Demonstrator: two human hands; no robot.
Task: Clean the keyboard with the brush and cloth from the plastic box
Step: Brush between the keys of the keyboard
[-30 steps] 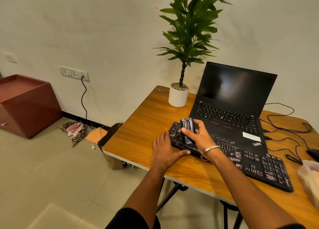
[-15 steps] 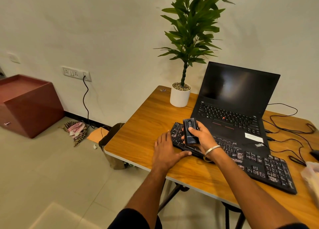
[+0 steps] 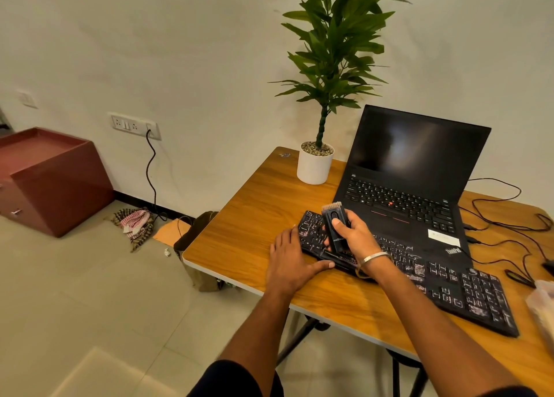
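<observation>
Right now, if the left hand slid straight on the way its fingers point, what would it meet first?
The left hand lies flat on the table, fingertips at the black keyboard's left end. It would probably meet that edge first, if not touching already.

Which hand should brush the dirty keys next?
The right hand. It already grips the brush just above the keyboard. The left hand lies flat at the keyboard's left end, better placed to steady it.
</observation>
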